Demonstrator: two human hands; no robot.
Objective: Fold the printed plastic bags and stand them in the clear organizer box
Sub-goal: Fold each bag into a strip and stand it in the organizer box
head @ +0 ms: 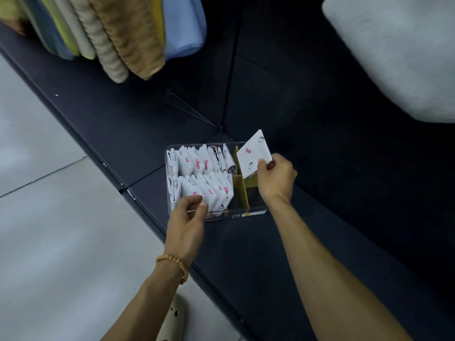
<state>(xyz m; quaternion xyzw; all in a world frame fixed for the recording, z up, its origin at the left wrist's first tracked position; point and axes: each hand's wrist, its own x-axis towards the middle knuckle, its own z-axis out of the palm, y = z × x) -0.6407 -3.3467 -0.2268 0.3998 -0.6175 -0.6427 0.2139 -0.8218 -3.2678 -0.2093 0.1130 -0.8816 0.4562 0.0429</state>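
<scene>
A clear organizer box (251, 212) sits on a dark cushioned surface near its front edge. Several folded white bags with pink bow prints (199, 168) stand packed in its left part, in two rows. Yellow dividers (242, 190) split off the right part. My right hand (275, 178) pinches a folded white printed bag (253, 155) by its lower right corner and holds it tilted over the back right compartment. My left hand (189, 215) hovers at the box's front left corner, fingers curled, thumb and fingertips touching the nearest standing bags.
The dark cushioned surface (283, 254) runs diagonally, with a grey tiled floor (61, 230) to the left. Stacked folded towels (110, 33) lie at the top left and a white bulky cushion (398, 52) at the top right. A pale shoe (172, 318) shows by the floor.
</scene>
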